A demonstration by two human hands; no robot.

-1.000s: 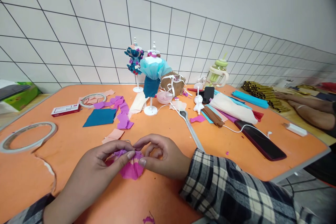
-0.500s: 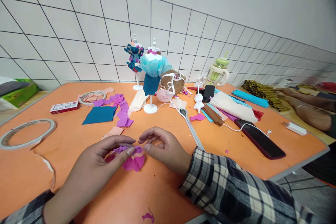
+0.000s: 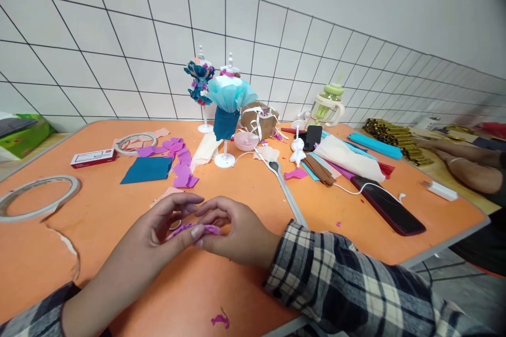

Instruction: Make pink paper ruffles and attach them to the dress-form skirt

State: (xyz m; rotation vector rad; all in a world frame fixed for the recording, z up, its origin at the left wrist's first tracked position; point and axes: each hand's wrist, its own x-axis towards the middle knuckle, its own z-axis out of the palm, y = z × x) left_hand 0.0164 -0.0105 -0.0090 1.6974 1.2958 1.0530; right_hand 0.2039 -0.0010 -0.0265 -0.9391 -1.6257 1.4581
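Observation:
A crumpled piece of purple crepe paper (image 3: 211,229) shows between my hands, just above the orange table. My left hand (image 3: 164,231) pinches it between thumb and fingers. My right hand (image 3: 233,229) is closed on its right end, thumb beside the left thumb. Most of the paper is hidden by the fingers. Further back, a small white dress form wears a light blue ruffle and a dark blue skirt (image 3: 226,125). Behind it stands another form in a dark blue flowered dress (image 3: 201,81). Purple paper scraps (image 3: 184,171) and a dark blue sheet (image 3: 146,169) lie left.
Tape rolls (image 3: 73,189) and a red-white box (image 3: 94,157) sit on the left. Scissors or a similar grey tool (image 3: 288,195) lie ahead. On the right are a phone (image 3: 389,205), paper rolls (image 3: 350,157) and a green-lidded bottle (image 3: 329,105). Another person's arm (image 3: 474,168) rests far right.
My right hand has moved in to the left and closed on the purple paper. The paper, which hung spread below my fingers, is now turned up and mostly covered.

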